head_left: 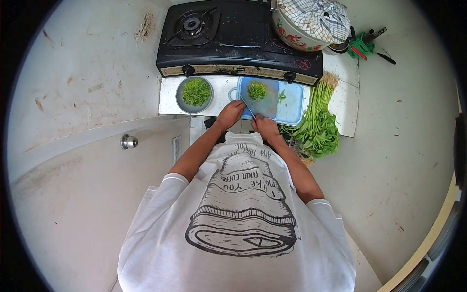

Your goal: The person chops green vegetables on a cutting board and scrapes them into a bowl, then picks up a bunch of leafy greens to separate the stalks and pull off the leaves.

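I keep my right hand (266, 127) closed on the thin-bladed knife (247, 105) | left hand (230, 115), fingers curled, grip unclear, at blue plastic cutting board (267, 103) | gather chopped greens pile (257, 90) before cutting.

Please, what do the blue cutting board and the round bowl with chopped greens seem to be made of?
The cutting board looks like plastic: flat, even light blue, matte, with a moulded handle loop at its left end. The bowl seems to be metal, perhaps steel or aluminium: thin grey rim with a dull sheen. At this size I cannot tell more.

Bright, even daylight; fisheye-warped edges
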A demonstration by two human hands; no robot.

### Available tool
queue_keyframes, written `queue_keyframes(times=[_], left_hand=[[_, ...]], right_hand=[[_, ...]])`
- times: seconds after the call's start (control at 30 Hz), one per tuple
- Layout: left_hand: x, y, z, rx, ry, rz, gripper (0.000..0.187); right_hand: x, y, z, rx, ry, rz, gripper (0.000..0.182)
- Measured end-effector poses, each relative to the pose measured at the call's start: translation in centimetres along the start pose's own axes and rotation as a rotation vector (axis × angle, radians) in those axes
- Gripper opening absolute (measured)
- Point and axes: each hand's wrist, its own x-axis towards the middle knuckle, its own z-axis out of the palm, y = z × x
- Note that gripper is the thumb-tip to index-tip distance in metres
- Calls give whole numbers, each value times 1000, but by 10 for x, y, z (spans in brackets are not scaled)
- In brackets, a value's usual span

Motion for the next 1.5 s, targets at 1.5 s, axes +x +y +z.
queue_keyframes(times=[1.5], left_hand=[[-4,13,-13,-94,-2,-93,18]], right_hand=[[-2,1,2,-13,81,-77,34]])
